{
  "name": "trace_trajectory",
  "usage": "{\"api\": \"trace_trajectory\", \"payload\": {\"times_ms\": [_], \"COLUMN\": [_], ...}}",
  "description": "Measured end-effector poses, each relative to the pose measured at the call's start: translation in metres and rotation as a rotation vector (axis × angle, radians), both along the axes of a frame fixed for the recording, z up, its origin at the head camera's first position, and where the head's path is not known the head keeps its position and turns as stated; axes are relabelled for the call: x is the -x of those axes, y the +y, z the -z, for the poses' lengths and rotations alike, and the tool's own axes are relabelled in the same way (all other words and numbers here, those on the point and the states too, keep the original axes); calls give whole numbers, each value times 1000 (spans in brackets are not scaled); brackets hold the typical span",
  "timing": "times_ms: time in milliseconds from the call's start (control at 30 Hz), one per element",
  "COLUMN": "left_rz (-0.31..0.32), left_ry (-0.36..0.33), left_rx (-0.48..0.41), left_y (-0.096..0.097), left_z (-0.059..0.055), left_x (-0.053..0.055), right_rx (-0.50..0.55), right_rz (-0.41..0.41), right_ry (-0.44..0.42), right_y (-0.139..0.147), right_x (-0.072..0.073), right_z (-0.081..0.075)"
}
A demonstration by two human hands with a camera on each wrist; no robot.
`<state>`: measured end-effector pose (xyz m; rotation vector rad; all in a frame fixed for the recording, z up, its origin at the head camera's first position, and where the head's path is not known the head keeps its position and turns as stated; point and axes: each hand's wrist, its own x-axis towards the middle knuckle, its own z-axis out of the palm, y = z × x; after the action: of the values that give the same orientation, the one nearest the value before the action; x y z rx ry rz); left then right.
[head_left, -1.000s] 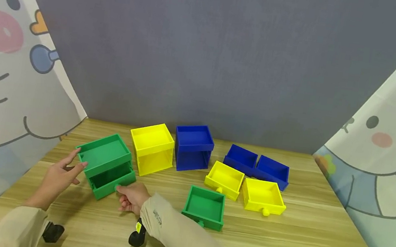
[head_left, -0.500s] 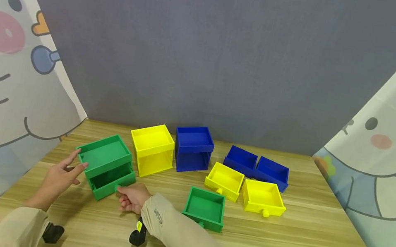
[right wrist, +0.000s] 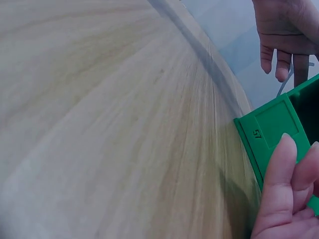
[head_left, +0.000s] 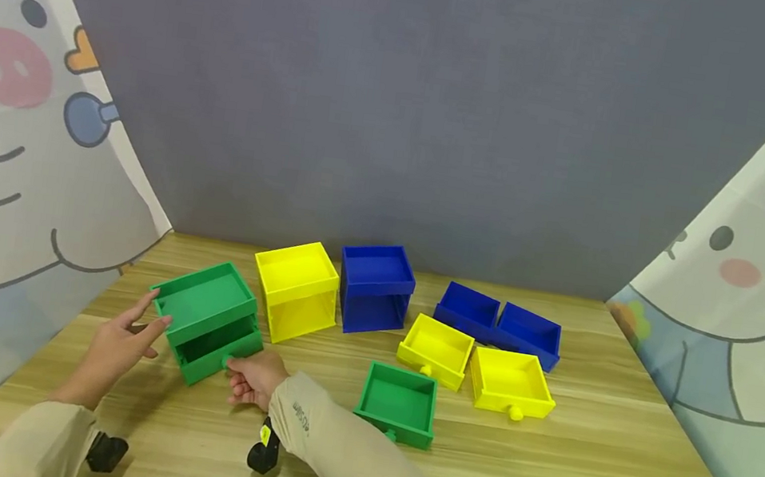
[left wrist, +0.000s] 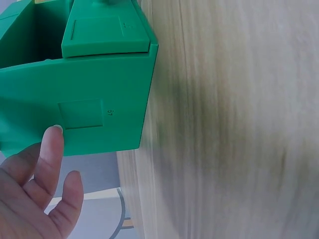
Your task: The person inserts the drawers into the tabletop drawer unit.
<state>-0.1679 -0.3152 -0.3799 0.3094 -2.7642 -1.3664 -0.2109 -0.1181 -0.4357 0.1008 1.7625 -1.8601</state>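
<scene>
A green cabinet (head_left: 203, 300) stands at the left of the table, its upper bay bare and a green drawer (head_left: 245, 345) in the lower bay. My right hand (head_left: 258, 379) pinches that drawer's round knob (head_left: 226, 361) between thumb and finger; the remaining fingers are curled loosely. On the cabinet's left side, my left hand (head_left: 117, 353) rests with extended, relaxed fingers. In the left wrist view, one fingertip (left wrist: 54, 134) touches the cabinet's side wall. The drawer front (right wrist: 276, 124), marked with a number, shows in the right wrist view, where the right hand hides the knob.
A yellow cabinet (head_left: 296, 271) and a blue cabinet (head_left: 379, 266) stand behind, with bare bays. To the right lie a loose green drawer (head_left: 397, 403), two yellow drawers (head_left: 437, 346) and two blue drawers (head_left: 466, 307). A grey cloth backdrop (head_left: 413, 114) closes off the rear.
</scene>
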Motion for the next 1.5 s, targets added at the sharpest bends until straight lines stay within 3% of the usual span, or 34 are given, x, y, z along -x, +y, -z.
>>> {"api": "trace_trajectory", "payload": {"times_ms": [467, 567, 967, 1133, 1300, 1500], "left_rz": [-2, 3, 3, 4, 13, 27], "left_ry": [10, 6, 18, 36, 4, 9], "left_rx": [-6, -13, -6, 16, 25, -4], "left_y": [1, 1, 0, 0, 2, -1], "left_z": [2, 2, 2, 0, -1, 1], "left_x": [0, -1, -1, 1, 4, 1], "right_rx": [-13, -10, -83, -124, -129, -108], "right_rz": [22, -53, -476, -548, -617, -662], "right_ry": [24, 42, 137, 140, 139, 92], "right_y": [0, 7, 59, 89, 117, 151], "right_x": [-2, -4, -12, -15, -17, -26], "right_z": [-3, -6, -35, -41, -48, -50]}}
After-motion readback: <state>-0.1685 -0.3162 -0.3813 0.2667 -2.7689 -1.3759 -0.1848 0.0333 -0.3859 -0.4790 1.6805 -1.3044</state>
